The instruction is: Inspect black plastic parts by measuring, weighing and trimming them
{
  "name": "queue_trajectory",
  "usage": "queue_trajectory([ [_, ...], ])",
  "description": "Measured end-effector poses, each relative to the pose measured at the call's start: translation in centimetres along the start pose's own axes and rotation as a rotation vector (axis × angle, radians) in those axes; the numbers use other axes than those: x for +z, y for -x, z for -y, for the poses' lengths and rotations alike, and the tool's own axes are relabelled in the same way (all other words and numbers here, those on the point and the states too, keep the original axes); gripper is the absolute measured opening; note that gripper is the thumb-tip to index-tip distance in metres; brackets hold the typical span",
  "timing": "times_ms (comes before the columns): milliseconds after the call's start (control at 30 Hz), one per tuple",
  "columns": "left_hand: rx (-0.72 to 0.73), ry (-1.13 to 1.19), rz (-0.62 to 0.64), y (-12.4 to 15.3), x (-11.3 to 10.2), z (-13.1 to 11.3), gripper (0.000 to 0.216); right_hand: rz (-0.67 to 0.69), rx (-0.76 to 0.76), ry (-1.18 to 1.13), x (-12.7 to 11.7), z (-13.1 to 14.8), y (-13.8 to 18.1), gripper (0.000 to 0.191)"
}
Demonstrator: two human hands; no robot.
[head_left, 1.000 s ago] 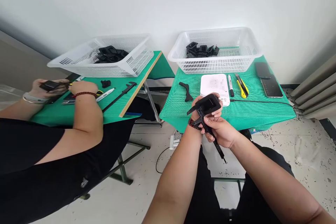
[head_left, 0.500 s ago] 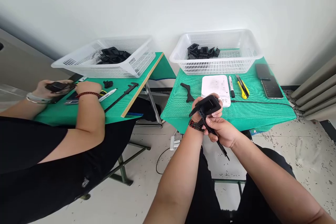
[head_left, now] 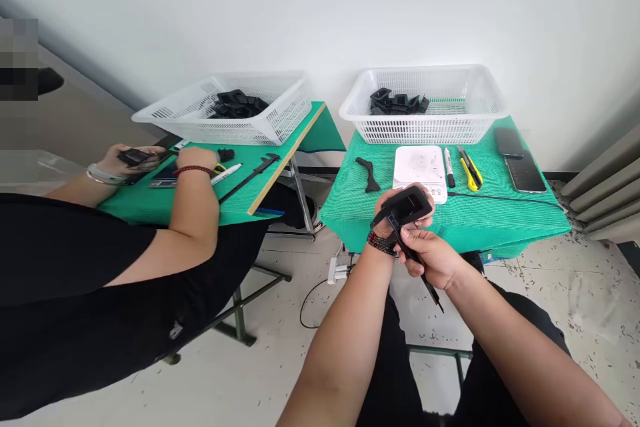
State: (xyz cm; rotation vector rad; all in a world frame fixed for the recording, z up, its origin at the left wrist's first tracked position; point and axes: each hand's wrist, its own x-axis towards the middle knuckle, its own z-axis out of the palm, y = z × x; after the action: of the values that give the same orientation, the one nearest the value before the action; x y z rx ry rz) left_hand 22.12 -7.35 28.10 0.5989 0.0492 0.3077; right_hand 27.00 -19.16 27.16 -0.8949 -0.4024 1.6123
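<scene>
My left hand (head_left: 395, 213) is closed round a black plastic part (head_left: 407, 203), held up in front of the green table's (head_left: 500, 213) near edge. My right hand (head_left: 431, 255) grips a black caliper (head_left: 415, 257) whose jaws sit against the part; its thin rod sticks down past my wrist. A beaded bracelet (head_left: 381, 243) is on my left wrist.
On my table: a white basket (head_left: 480, 113) with black parts (head_left: 397, 101), a white scale (head_left: 420, 167), a loose black part (head_left: 369, 172), a marker (head_left: 449, 167), a yellow knife (head_left: 471, 170), two phones (head_left: 523, 167). At the left table a co-worker's hands (head_left: 150, 159) hold a black part beside another basket (head_left: 280, 117).
The view has shifted, so everything sits a little further right in the frame. My hands keep the same grip on the part and caliper. The co-worker's hands stay on their part.
</scene>
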Motion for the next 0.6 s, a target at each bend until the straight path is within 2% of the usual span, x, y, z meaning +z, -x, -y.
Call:
queue_trajectory([
  [367, -0.120, -0.076, -0.061, -0.2, -0.2, -1.2, 0.033, -0.027, 0.017, -0.017, 0.0, 0.3, 0.0, 0.055],
  [500, -0.160, 0.024, -0.160, -0.8, -0.2, -1.4, 0.038, -0.017, 0.040, -0.043, 0.0, 0.8, -0.3, 0.056],
  [600, -0.106, 0.096, -0.226, -1.5, -0.3, -1.4, 0.044, 0.009, 0.052, -0.075, 0.0, 1.4, -0.7, 0.053],
])
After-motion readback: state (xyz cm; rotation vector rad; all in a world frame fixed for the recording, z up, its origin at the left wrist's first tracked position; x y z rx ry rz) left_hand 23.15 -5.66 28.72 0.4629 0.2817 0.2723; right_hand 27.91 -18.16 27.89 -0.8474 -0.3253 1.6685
